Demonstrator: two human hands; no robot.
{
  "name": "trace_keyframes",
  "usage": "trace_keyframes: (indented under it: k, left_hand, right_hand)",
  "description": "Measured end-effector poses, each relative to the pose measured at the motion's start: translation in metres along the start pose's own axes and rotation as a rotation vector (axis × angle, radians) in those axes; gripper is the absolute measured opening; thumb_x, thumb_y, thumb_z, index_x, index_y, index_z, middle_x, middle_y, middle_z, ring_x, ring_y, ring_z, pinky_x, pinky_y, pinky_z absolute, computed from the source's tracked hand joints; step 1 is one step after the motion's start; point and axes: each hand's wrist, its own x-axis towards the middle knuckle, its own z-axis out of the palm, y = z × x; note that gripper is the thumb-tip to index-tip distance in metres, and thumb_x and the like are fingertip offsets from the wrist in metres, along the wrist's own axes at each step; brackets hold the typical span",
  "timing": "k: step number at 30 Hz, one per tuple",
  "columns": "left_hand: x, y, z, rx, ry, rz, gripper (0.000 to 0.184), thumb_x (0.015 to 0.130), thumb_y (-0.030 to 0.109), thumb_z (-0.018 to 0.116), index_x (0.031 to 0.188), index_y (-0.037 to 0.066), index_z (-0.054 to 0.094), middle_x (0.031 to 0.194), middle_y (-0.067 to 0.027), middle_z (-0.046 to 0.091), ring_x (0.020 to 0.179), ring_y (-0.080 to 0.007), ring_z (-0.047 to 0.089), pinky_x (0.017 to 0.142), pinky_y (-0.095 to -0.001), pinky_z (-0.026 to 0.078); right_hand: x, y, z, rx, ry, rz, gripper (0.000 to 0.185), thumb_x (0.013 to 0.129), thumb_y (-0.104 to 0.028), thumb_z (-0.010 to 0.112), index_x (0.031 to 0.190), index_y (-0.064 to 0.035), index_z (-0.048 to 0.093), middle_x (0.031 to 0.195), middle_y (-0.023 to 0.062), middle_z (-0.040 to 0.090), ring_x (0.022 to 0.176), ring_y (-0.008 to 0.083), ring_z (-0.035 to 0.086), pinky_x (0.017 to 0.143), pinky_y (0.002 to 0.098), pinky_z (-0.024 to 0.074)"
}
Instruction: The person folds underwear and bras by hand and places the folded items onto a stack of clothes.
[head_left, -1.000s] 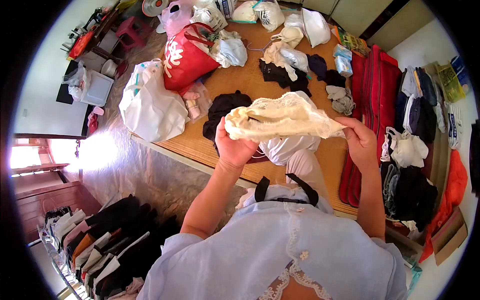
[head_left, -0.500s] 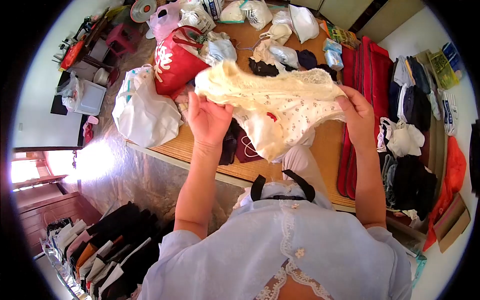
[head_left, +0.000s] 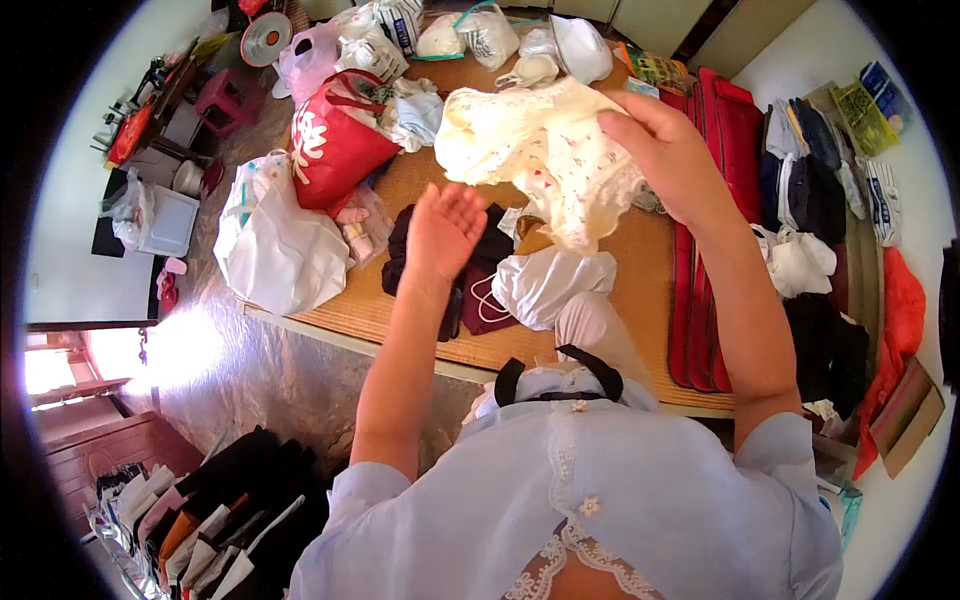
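Pale cream underpants with a small flower print and lace trim hang in the air above the mat. My right hand grips them by their right edge, thumb on the near side. Just below their left end is my left hand, palm up with fingers stretched out, holding nothing and apart from the cloth. Under the hands lie dark clothes, a maroon item with a white cord and a white cloth bundle.
On the woven mat stand a red bag and a white bag at left. Several plastic bags line the back. A red folded case and stacked clothes are on the right. Hanging clothes fill the lower left.
My left hand has let go of the underpants and dropped below them. My right hand has moved up and left with them, and their left end now hangs free.
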Motion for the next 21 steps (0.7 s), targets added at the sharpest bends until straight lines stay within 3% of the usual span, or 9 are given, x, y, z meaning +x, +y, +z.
trace_keyframes:
  k: [1, 3, 5, 7, 8, 11, 13, 15, 21]
  left_hand:
    - [-0.003, -0.014, -0.006, -0.022, 0.027, -0.032, 0.043, 0.084, 0.046, 0.047, 0.097, 0.005, 0.05, 0.1, -0.0109, 0.055, 0.099, -0.0263, 0.051, 0.084, -0.0424, 0.04]
    - [-0.011, -0.049, -0.018, 0.009, -0.058, -0.216, 0.06, 0.082, 0.053, 0.043, 0.114, 0.002, 0.044, 0.116, -0.0172, 0.049, 0.108, -0.0333, 0.046, 0.091, -0.0507, 0.035]
    - [-0.027, -0.078, -0.014, -0.148, -0.214, -0.386, 0.068, 0.08, 0.058, 0.041, 0.123, 0.005, 0.039, 0.122, -0.0189, 0.045, 0.113, -0.0343, 0.041, 0.093, -0.0528, 0.032]
    - [-0.046, -0.09, 0.001, -0.33, -0.463, -0.401, 0.07, 0.079, 0.06, 0.041, 0.127, 0.01, 0.036, 0.124, -0.0189, 0.043, 0.117, -0.035, 0.037, 0.095, -0.0548, 0.028]
    - [-0.051, -0.09, 0.009, -0.368, -0.435, -0.396, 0.057, 0.082, 0.052, 0.043, 0.123, 0.013, 0.043, 0.122, -0.0147, 0.047, 0.114, -0.0319, 0.042, 0.094, -0.0514, 0.033]
    - [-0.042, -0.088, 0.004, -0.36, -0.328, -0.213, 0.046, 0.083, 0.038, 0.05, 0.12, 0.012, 0.046, 0.115, -0.0094, 0.052, 0.104, -0.0262, 0.05, 0.088, -0.0442, 0.041]
    - [-0.039, -0.072, 0.003, -0.363, -0.278, -0.161, 0.033, 0.081, 0.016, 0.054, 0.114, 0.013, 0.049, 0.105, -0.0047, 0.056, 0.083, -0.0177, 0.055, 0.072, -0.0326, 0.047]
    - [-0.034, -0.067, -0.007, -0.292, -0.195, -0.064, 0.036, 0.084, 0.007, 0.049, 0.118, 0.017, 0.044, 0.104, -0.0059, 0.056, 0.079, -0.0141, 0.054, 0.06, -0.024, 0.046]
    - [-0.037, -0.075, -0.022, -0.108, 0.011, -0.181, 0.033, 0.086, 0.009, 0.049, 0.117, 0.019, 0.042, 0.1, -0.005, 0.056, 0.076, -0.0137, 0.055, 0.05, -0.0198, 0.045]
  right_hand:
    - [0.003, -0.004, 0.002, -0.023, -0.006, -0.013, 0.027, 0.086, -0.02, 0.052, 0.102, 0.002, 0.056, 0.083, 0.0028, 0.059, 0.068, 0.0064, 0.053, 0.061, 0.022, 0.0429]
    - [0.009, -0.008, 0.008, 0.237, 0.009, 0.043, 0.028, 0.085, -0.018, 0.052, 0.104, 0.0025, 0.056, 0.086, 0.0051, 0.061, 0.071, 0.009, 0.056, 0.064, 0.0232, 0.0451]
    - [0.013, -0.015, 0.014, 0.48, 0.041, 0.109, 0.028, 0.084, -0.016, 0.053, 0.105, 0.0029, 0.055, 0.087, 0.0066, 0.061, 0.073, 0.0106, 0.058, 0.067, 0.0241, 0.0463]
    - [0.015, -0.015, 0.016, 0.509, 0.099, 0.154, 0.029, 0.084, -0.015, 0.053, 0.106, 0.0033, 0.055, 0.089, 0.0076, 0.061, 0.076, 0.0119, 0.058, 0.068, 0.025, 0.047]
    - [0.016, -0.015, 0.015, 0.523, 0.131, 0.176, 0.029, 0.084, -0.014, 0.053, 0.106, 0.0036, 0.054, 0.09, 0.0082, 0.061, 0.077, 0.0125, 0.059, 0.069, 0.0254, 0.0474]
    - [0.017, -0.002, 0.009, 0.501, 0.166, 0.18, 0.029, 0.084, -0.013, 0.053, 0.108, 0.0035, 0.053, 0.09, 0.0081, 0.06, 0.079, 0.013, 0.058, 0.069, 0.026, 0.0473]
    - [0.018, 0.008, 0.001, 0.517, 0.233, 0.218, 0.031, 0.084, -0.013, 0.052, 0.11, 0.0037, 0.051, 0.093, 0.0089, 0.06, 0.081, 0.0148, 0.058, 0.071, 0.027, 0.0475]
    - [0.02, 0.021, -0.007, 0.524, 0.275, 0.253, 0.032, 0.084, -0.012, 0.052, 0.112, 0.0027, 0.05, 0.096, 0.0096, 0.059, 0.084, 0.0168, 0.058, 0.073, 0.0293, 0.0479]
    - [0.021, 0.052, -0.01, 0.538, 0.325, 0.368, 0.034, 0.085, -0.011, 0.05, 0.116, 0.0009, 0.046, 0.104, 0.0113, 0.057, 0.092, 0.0207, 0.057, 0.077, 0.0347, 0.0481]
